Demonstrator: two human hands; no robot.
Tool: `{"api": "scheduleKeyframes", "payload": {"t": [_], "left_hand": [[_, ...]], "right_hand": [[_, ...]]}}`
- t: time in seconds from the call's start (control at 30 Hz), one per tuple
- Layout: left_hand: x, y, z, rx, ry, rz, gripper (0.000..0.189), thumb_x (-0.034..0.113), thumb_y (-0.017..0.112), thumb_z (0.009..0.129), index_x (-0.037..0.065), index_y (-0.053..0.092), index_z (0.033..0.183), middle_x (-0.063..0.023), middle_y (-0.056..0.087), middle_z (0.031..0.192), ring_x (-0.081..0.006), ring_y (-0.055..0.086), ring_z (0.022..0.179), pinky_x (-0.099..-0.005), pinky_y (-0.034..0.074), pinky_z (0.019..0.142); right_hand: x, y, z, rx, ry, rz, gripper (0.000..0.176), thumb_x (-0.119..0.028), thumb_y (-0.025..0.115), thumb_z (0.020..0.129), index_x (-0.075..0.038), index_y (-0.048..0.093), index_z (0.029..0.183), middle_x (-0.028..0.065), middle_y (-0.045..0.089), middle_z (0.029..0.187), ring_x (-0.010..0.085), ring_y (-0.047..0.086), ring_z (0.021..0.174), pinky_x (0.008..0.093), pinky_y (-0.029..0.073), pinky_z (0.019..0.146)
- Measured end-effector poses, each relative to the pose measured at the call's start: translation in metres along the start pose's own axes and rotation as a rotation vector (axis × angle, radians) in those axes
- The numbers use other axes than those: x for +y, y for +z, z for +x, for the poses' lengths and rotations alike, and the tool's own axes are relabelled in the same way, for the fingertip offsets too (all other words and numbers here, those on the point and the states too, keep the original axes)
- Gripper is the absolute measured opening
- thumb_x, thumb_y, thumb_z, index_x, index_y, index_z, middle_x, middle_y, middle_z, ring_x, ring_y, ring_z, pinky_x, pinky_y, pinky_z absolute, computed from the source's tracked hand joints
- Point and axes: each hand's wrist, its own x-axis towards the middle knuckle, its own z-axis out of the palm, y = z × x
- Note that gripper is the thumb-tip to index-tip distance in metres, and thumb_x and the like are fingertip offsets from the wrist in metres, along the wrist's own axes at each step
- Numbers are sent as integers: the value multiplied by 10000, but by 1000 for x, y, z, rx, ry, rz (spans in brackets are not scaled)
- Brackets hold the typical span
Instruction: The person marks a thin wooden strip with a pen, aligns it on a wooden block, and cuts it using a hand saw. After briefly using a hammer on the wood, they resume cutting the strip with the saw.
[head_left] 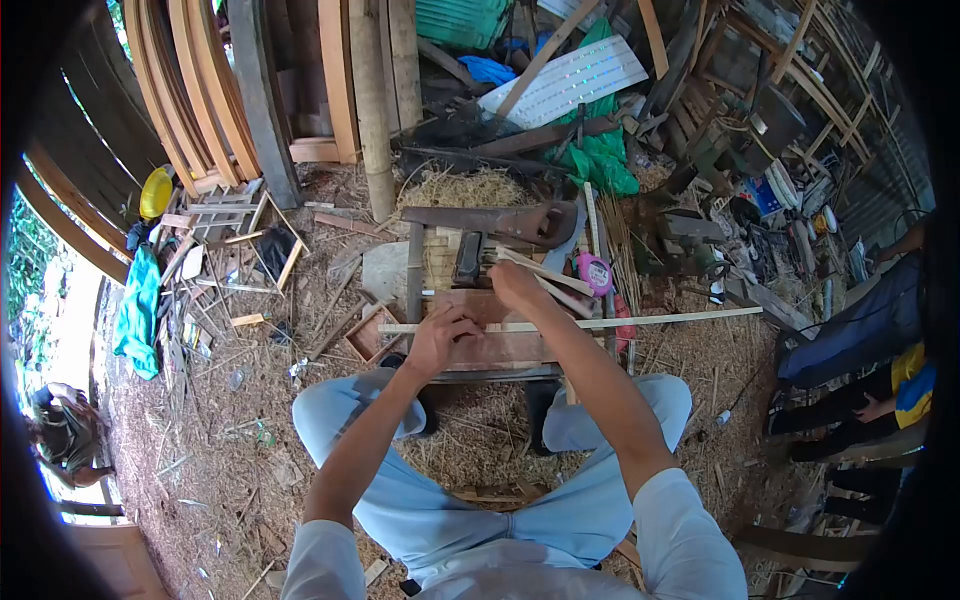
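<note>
My left hand (440,338) rests over a long thin wooden strip (680,317), its fingers curled onto it. The strip lies crosswise over a reddish-brown board (515,347) on a low bench between my knees. My right hand (518,287) is closed just beyond the strip, beside some short wooden sticks (560,277); what its fingers hold is hidden. A dark block-shaped tool (468,258) is left of that hand. Farther back lies a handsaw (540,222) with a brown handle. A pink tape measure (595,273) sits at the right of the bench.
A small wooden box (373,333) stands left of the bench. Straw and shavings cover the floor. Tall planks (268,110) lean at the back left. Scrap wood and a green sheet (605,160) are piled behind. People's legs (850,320) show at right; another person (68,435) is far left.
</note>
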Motion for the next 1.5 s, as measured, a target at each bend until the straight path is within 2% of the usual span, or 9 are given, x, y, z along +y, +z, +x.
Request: {"api": "scheduleKeyframes", "payload": {"t": [0.27, 0.5, 0.67, 0.83, 0.87, 1.0, 1.13, 1.23, 1.5], "left_hand": [[6, -1, 1, 50, 1, 18, 116, 25, 771, 691, 76, 724, 784, -41, 687, 945, -265, 641, 846, -388, 537, 760], [3, 3, 0, 56, 9, 45, 134, 28, 767, 669, 82, 719, 781, -48, 690, 961, -276, 625, 821, -388, 533, 750], [10, -2, 5, 63, 64, 75, 142, 66, 805, 686, 82, 704, 786, -54, 688, 969, -299, 615, 859, -407, 518, 751], [13, -1, 6, 16, 22, 175, 203, 161, 868, 697, 82, 707, 790, -49, 696, 957, -284, 598, 831, -409, 487, 727], [15, 0, 5, 1, 22, 168, 203, 161, 868, 697, 82, 707, 790, -49, 696, 957, -284, 598, 831, -409, 487, 727], [18, 5, 10, 58, 23, 152, 208, 173, 879, 680, 91, 708, 765, -34, 715, 957, -252, 591, 800, -387, 468, 702], [15, 3, 10, 42, 3, 171, 161, 159, 844, 700, 128, 691, 739, 33, 697, 933, -213, 574, 771, -373, 480, 706], [15, 6, 8, 80, 11, 193, 158, 142, 838, 689, 144, 687, 734, 45, 684, 916, -204, 571, 772, -365, 468, 697], [16, 6, 9, 109, 46, 169, 220, 98, 870, 659, 130, 687, 775, 12, 688, 886, -225, 594, 786, -378, 467, 678]], "right_hand": [[25, 8, 19, -20, -91, -35, 191, -65, 588, 866, 50, 737, 830, 269, 727, 866, 381, 738, 842, 467, 583, 722], [9, -8, 11, -192, -105, -35, 226, -68, 634, 855, 22, 740, 1033, 229, 731, 1045, 374, 712, 1002, 447, 558, 853], [7, -16, -19, 161, -288, 243, 268, -174, 610, 960, 2, 647, 1159, 242, 649, 1205, 351, 655, 1120, 427, 515, 924], [-9, -68, -77, 634, -66, 522, 354, -297, 485, 1073, 11, 594, 937, 191, 676, 837, 388, 649, 731, 475, 506, 672], [9, -65, -85, 475, 96, 619, 407, -350, 507, 1073, 9, 627, 924, 99, 649, 705, 293, 623, 596, 406, 481, 570], [16, -57, -123, 288, 34, 1308, 315, -310, 596, 1045, -10, 671, 984, -5, 635, 745, 47, 567, 648, 243, 445, 578], [4, -39, -128, 290, 27, 1115, 159, -143, 692, 982, 9, 668, 1023, 9, 679, 886, 66, 619, 751, 241, 505, 651], [-6, -22, -124, 321, -9, 1324, 176, -155, 698, 977, 15, 659, 1001, 11, 681, 878, 71, 624, 762, 235, 510, 673], [-10, -21, -132, 269, -69, 858, 172, -65, 738, 815, -24, 594, 899, 61, 640, 780, 134, 636, 662, 304, 503, 591]]}}
